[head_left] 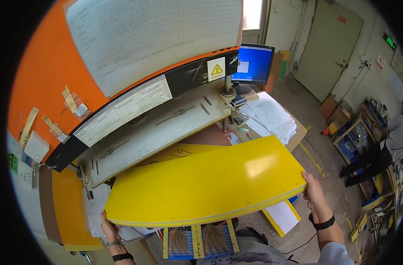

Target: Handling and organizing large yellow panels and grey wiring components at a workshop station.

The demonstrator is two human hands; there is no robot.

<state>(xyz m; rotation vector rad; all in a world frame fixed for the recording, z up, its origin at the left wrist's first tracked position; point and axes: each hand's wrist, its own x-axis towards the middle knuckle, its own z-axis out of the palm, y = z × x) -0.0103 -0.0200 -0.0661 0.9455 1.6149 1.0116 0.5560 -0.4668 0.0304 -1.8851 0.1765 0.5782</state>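
A large, glossy yellow board (201,181) spans the view in front of me, its near edge showing thin layers. My left hand (108,229) grips its near left corner, with the fingers partly hidden underneath. At the right end, my right hand (313,190) is closed on the edge, thumb on top. Behind it, another yellow board with handwriting (184,151) lies partly covered beneath the machine's pale plate (153,126). Below the near edge, close to my body, sits a blue block with wire bundles and yellow strips (197,243).
The machine's orange panel (38,75) and black crossbar (188,79) rise at the far side. Papers (272,117) and a monitor (256,64) stand on a table to the right. A person (387,145) is near shelves at the far right. A cable crosses the floor.
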